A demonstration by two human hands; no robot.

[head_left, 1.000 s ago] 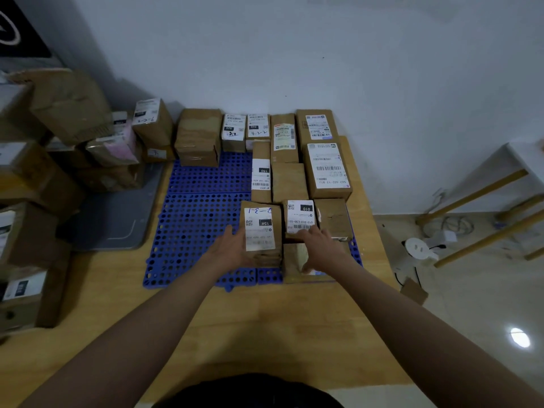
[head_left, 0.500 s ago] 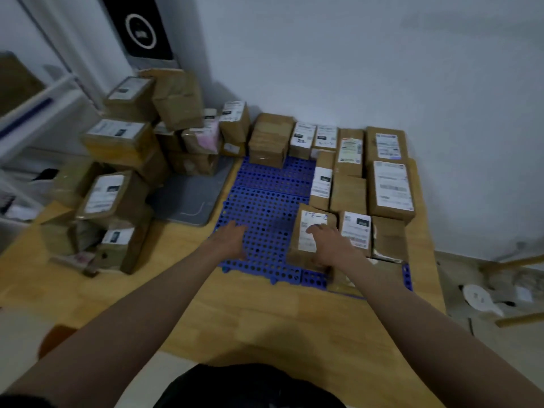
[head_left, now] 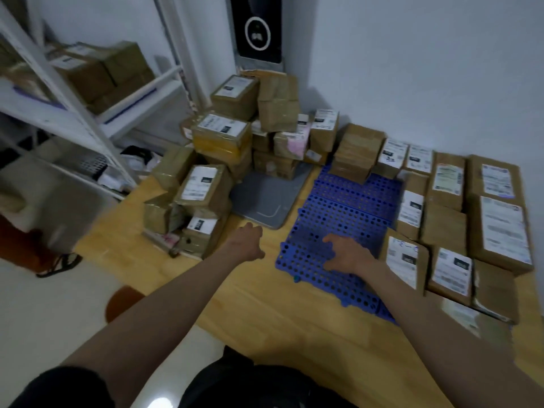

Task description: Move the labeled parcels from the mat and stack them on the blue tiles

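Brown labeled parcels are piled on and around the grey mat [head_left: 266, 192] at centre left; the nearest ones are a labeled box [head_left: 203, 187] and a lower box [head_left: 200, 234]. The blue tiles [head_left: 338, 219] lie to the right of the mat, with a row of parcels along their right side, the closest being a box with handwriting [head_left: 404, 260]. My left hand [head_left: 248, 241] hovers empty over the wooden floor between the pile and the tiles, fingers loosely curled. My right hand [head_left: 346, 256] hangs over the tiles' front part with fingers spread, holding nothing.
A white metal shelf rack [head_left: 76, 113] with boxes stands at the left. A black device [head_left: 259, 28] hangs on the wall behind the pile. A sandal [head_left: 57, 265] lies on the pale floor at the left. The wooden board's [head_left: 265, 304] edge runs diagonally in front.
Both hands have let go of the handwritten parcel on the tiles and swung left toward the pile on the mat. My view has turned left, bringing the shelf rack into sight.
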